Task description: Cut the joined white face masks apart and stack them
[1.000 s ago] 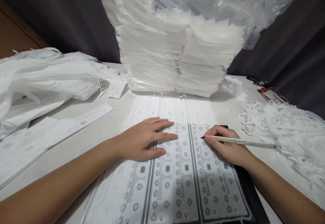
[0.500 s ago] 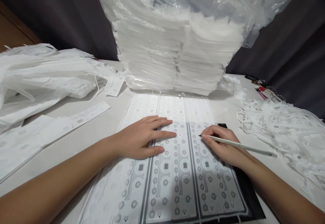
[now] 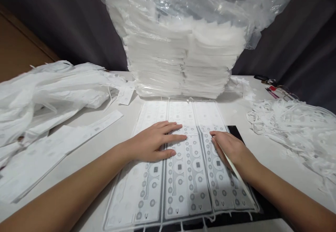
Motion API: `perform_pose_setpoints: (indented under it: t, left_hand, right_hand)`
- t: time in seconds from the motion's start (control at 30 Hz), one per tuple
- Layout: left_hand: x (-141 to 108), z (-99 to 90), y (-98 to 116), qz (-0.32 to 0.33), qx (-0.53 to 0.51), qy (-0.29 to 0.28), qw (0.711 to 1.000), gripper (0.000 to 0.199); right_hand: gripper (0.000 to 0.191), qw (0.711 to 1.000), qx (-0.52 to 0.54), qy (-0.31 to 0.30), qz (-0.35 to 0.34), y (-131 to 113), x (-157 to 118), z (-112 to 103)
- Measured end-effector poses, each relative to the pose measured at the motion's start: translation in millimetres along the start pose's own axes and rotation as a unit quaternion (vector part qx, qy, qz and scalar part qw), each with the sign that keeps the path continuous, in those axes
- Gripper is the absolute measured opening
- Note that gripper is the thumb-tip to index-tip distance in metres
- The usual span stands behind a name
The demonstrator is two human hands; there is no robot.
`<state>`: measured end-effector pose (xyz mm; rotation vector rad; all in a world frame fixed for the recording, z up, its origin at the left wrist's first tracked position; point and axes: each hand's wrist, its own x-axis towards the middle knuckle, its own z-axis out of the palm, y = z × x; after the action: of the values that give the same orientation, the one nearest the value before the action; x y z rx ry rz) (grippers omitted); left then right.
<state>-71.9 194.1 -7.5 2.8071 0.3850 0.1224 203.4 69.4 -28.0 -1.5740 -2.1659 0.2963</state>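
A white printed sheet (image 3: 194, 195) with grey dots, dark squares and cut outlines lies before me. My left hand (image 3: 154, 141) rests flat on it, fingers spread. On the sheet's right part, my right hand (image 3: 231, 151) is closed, its thumb and forefinger together at the surface. A slim pale pen-like tool (image 3: 237, 174) appears to lie along that hand, slanting back toward me; its tip is hidden. Whether the fingertips also pinch the sheet's border, I cannot tell. The thin dividing strip near those fingertips looks slightly bent.
Beneath the sheet's right side shows a black board (image 3: 267, 207). A tall bagged stack of white sheets (image 3: 181, 56) stands behind. Tangled white strips (image 3: 291, 123) lie right, with small tools (image 3: 279, 90) beyond. More white sheets (image 3: 63, 88) and cut pieces (image 3: 52, 148) are at left.
The pale tool has swung from pointing at the sheet to lying back along my right hand. That hand has turned, fingertips down. My view has shifted slightly; my left hand stays flat.
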Motion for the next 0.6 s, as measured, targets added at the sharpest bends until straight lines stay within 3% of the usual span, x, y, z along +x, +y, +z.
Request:
perform_pose_setpoints:
  t: [0.13,0.27,0.33,0.43,0.6]
  left_hand:
    - [-2.7,-0.2,-0.1,0.003,0.008,-0.002,1.0,0.051]
    - [-4.5,-0.7,0.5,-0.008,0.014,-0.013,1.0,0.053]
    - [-4.5,-1.2,1.3,-0.017,0.013,-0.018,1.0,0.052]
    - [-3.9,-2.2,2.1,-0.025,0.014,-0.023,0.999,0.051]
    - [-2.8,-4.4,1.7,-0.022,0.025,-0.037,0.999,0.051]
  right_hand:
    - [0.014,0.997,0.016,0.056,0.041,12.3,3.9,-6.9]
    - [0.018,0.974,0.109,0.111,0.165,26.0,10.2,-26.2]
    - [0.023,0.954,0.193,0.071,0.22,31.5,12.9,-33.0]
    - [0.026,0.935,0.271,-0.001,0.229,40.2,16.1,-35.5]
    - [0.026,0.91,0.344,-0.018,0.23,54.2,18.4,-30.7]
